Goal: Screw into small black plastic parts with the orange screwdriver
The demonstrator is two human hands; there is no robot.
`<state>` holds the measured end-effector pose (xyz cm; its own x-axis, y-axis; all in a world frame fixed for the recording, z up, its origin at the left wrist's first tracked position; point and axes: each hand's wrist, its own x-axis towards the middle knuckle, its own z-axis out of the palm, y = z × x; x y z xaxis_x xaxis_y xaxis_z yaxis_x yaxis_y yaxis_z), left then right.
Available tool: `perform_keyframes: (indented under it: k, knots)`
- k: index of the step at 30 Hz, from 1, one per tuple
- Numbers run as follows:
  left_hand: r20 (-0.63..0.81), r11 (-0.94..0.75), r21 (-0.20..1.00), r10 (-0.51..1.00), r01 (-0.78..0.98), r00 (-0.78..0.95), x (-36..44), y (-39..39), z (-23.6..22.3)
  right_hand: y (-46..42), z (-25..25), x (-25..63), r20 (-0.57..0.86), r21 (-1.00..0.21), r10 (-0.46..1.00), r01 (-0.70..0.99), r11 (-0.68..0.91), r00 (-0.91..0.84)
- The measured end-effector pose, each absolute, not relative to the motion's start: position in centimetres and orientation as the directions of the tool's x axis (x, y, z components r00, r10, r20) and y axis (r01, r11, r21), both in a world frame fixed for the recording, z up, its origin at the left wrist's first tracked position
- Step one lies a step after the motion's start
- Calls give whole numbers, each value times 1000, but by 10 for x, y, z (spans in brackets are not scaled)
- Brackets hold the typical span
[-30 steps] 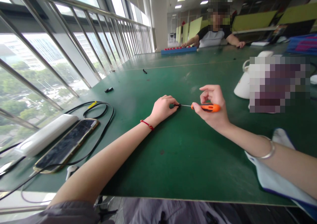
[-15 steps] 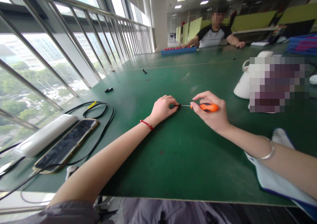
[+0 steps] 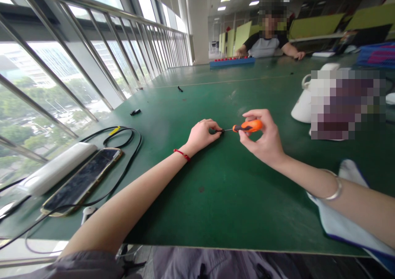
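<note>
One small black part (image 3: 219, 131) is pinched in the left hand's (image 3: 203, 136) fingertips, low over the desk (image 3: 216, 205); the right hand (image 3: 263, 137), partly curled, grips the orange-handled screwdriver (image 3: 248, 126), its shaft reaching the part.

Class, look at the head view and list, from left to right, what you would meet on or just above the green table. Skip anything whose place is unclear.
Phone → black clip-like piece → thin black scrap → left hand → orange screwdriver → white jug → blue basket
</note>
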<state>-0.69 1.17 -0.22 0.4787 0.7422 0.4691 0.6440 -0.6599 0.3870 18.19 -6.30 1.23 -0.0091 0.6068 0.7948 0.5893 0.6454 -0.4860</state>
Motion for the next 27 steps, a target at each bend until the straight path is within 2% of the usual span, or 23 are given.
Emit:
perform_keyframes:
  k: [5,13,20,27]
  knots:
    - [468,-655,406,748,638,470,-7,12,-3,-64,14,183,757,-472,648,623,624,-76]
    - [428,-614,497,788,613,442,-8,17,-7,-60,9,185,753,-526,658,598,605,-3]
    - [384,-594,594,802,543,458,-9,22,-10,-57,9,187,763,-451,644,670,590,-53]
    - [384,-595,605,800,530,460,-9,23,-10,-56,9,186,730,-431,678,714,552,-83]
